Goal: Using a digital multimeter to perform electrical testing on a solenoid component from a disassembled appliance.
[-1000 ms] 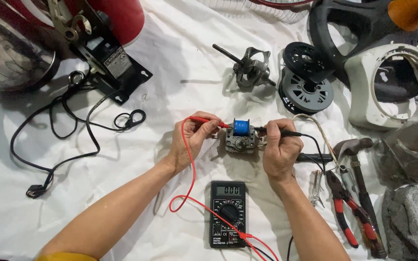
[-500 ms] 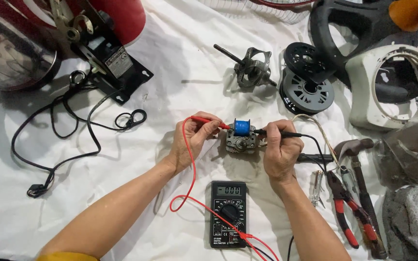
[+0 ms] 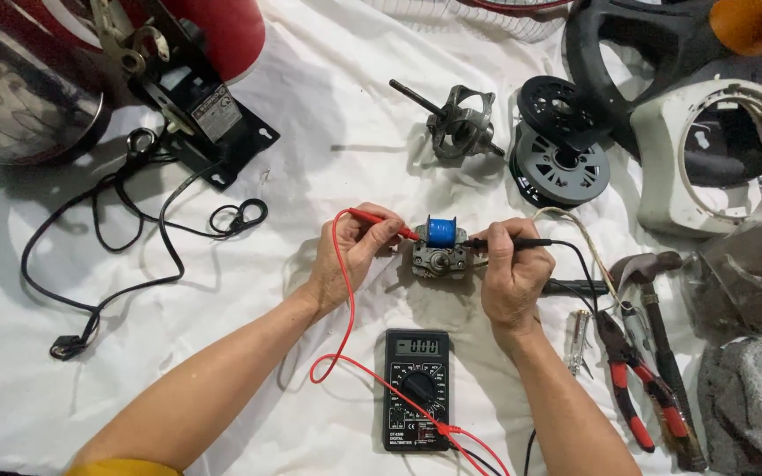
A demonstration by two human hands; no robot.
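Observation:
A small motor with a blue coil (image 3: 439, 245) sits on the white cloth (image 3: 328, 123) at the centre. My left hand (image 3: 350, 256) pinches a red test probe (image 3: 385, 222) whose tip touches the coil's left side. On the right, my right hand (image 3: 511, 271) grips a black test probe (image 3: 509, 241) pointing at the coil's right side. Red and black leads run down to a black digital multimeter (image 3: 416, 390) lying just in front of the motor, between my forearms.
A black power cord (image 3: 125, 256) and bracket (image 3: 196, 106) lie at left, under a red appliance. Behind are a rotor with shaft (image 3: 456, 128), black round cover (image 3: 559, 159) and white housing (image 3: 716, 159). Red-handled pliers (image 3: 632, 388), a hammer (image 3: 654, 291), a screwdriver and grey rag (image 3: 747, 405) lie at right.
Almost nothing has changed; both hands keep the probes on the coil, with only a slight shift of the view.

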